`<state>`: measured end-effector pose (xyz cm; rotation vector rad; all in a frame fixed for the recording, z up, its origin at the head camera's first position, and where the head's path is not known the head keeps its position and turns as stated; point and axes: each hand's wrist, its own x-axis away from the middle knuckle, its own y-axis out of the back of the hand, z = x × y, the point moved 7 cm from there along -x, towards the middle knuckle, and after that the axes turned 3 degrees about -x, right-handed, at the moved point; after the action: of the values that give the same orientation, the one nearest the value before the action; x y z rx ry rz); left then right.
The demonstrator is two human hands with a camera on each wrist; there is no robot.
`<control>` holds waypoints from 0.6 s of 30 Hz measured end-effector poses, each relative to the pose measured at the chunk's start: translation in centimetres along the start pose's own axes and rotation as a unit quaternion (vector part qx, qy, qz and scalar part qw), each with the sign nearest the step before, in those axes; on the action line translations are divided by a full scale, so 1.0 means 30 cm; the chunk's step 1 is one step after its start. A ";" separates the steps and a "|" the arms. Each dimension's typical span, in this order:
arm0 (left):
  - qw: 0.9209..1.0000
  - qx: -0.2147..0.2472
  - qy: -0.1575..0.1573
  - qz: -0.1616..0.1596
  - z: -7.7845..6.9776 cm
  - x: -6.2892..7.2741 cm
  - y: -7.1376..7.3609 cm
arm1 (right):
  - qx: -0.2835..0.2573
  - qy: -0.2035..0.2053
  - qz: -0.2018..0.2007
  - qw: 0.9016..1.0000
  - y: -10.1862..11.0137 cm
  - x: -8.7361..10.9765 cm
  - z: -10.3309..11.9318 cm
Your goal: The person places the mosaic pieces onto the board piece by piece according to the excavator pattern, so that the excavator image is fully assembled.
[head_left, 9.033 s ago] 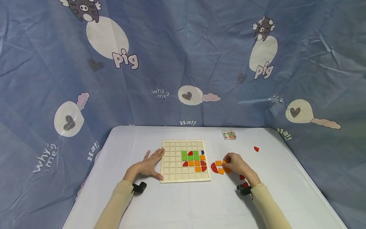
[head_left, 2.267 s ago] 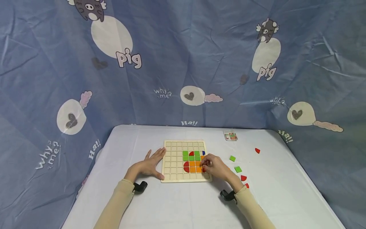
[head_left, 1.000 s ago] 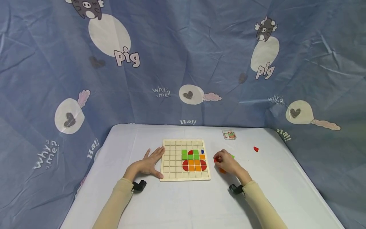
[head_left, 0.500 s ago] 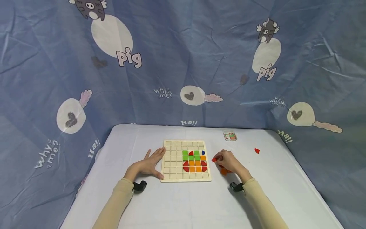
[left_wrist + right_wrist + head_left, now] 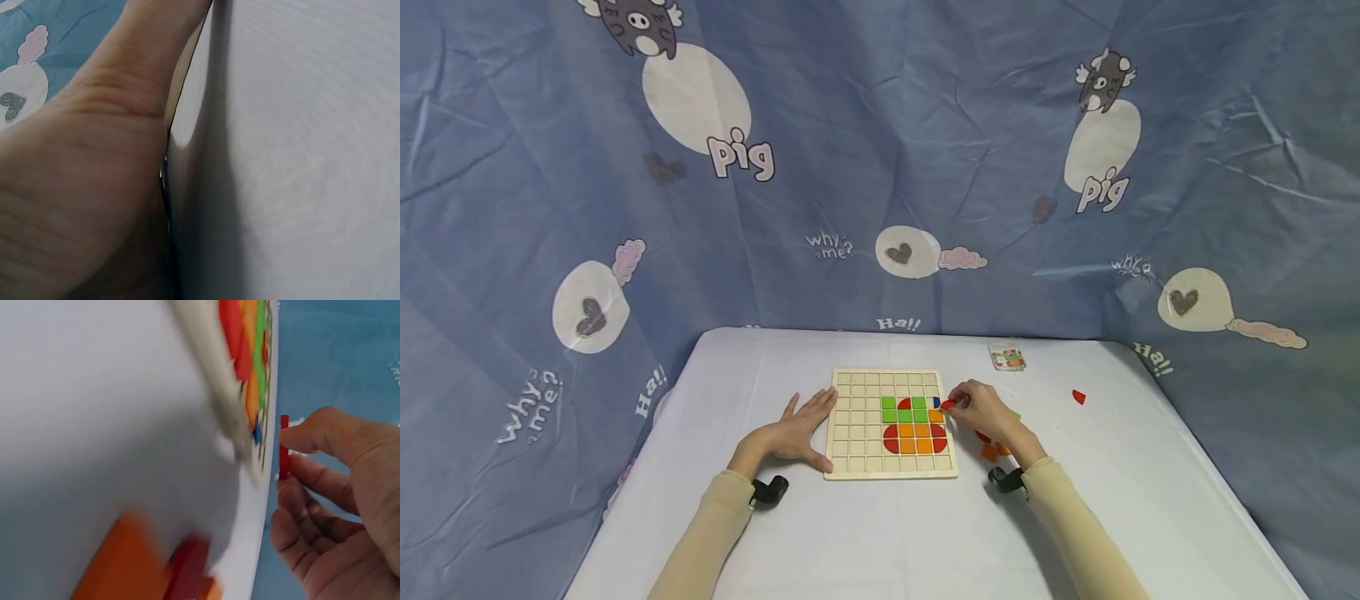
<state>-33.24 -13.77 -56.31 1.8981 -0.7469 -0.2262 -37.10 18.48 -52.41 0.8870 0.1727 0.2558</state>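
A square wooden grid board (image 5: 853,450) lies on the table, with green, orange and red tiles and a small blue piece (image 5: 936,402) in its right half. My left hand (image 5: 790,435) rests at the board's left edge, thumb and fingers spread along it. Between thumb and fingertips my right hand (image 5: 988,410) pinches a red tile (image 5: 948,405) at the board's right edge, close to the blue piece. The right wrist view shows this red tile (image 5: 284,447) edge-on, clear of the board. In the left wrist view the left palm (image 5: 87,162) hides most of the board.
Loose orange tiles (image 5: 990,452) and a red one (image 5: 982,436) lie under and beside the right forearm, partly hidden. Another red piece (image 5: 1078,397) lies farther right. A small picture card (image 5: 1007,358) lies near the table's back edge. A patterned blue cloth (image 5: 820,292) hangs behind.
Since half a second ago my right hand has carried the red tile left, from the loose pieces to the board's edge. Over nine seconds, red and orange tiles joined the board's lower rows. The left hand stayed.
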 end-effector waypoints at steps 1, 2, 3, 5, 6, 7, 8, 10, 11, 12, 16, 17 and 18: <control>1.000 0.001 0.000 -0.001 -0.001 0.001 0.001 | -0.005 0.007 0.001 1.000 -0.006 -0.015 0.018; 1.000 0.003 -0.001 -0.001 -0.001 0.002 0.001 | -0.009 0.016 0.003 1.000 -0.014 -0.030 0.035; 1.000 0.002 -0.001 -0.002 -0.001 0.002 0.001 | -0.014 0.023 0.005 1.000 -0.022 -0.046 0.053; 1.000 0.003 -0.002 -0.003 0.000 0.004 0.001 | -0.023 0.037 0.013 0.999 -0.042 -0.078 0.092; 1.000 0.003 -0.003 -0.003 0.001 0.005 0.001 | -0.026 0.044 0.017 0.999 -0.053 -0.094 0.109; 1.000 0.000 -0.002 -0.003 0.003 0.004 0.000 | -0.028 0.051 0.022 0.998 -0.066 -0.110 0.126; 1.000 -0.002 -0.002 -0.002 0.006 0.003 -0.002 | -0.027 0.058 0.026 0.998 -0.079 -0.126 0.141; 1.000 -0.003 -0.001 0.000 0.007 0.001 -0.002 | -0.025 0.068 0.033 0.997 -0.104 -0.155 0.166; 1.000 -0.006 -0.001 0.002 0.008 0.001 -0.003 | -0.025 0.071 0.037 0.996 -0.118 -0.169 0.176; 1.000 -0.008 0.000 0.003 0.008 0.000 -0.004 | -0.027 0.073 0.040 0.996 -0.130 -0.180 0.186; 1.000 -0.007 -0.003 0.004 0.003 0.001 0.000 | -0.034 0.072 0.058 0.995 -0.170 -0.214 0.210; 1.000 -0.007 -0.003 0.005 0.003 0.002 0.000 | -0.035 0.069 0.062 0.995 -0.178 -0.220 0.212; 1.000 -0.004 -0.003 0.004 0.001 0.003 0.002 | -0.036 0.066 0.065 0.995 -0.184 -0.225 0.213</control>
<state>-33.21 -13.86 -56.26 1.8878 -0.7574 -0.2293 -41.11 8.45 -52.46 0.8116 0.2285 0.4396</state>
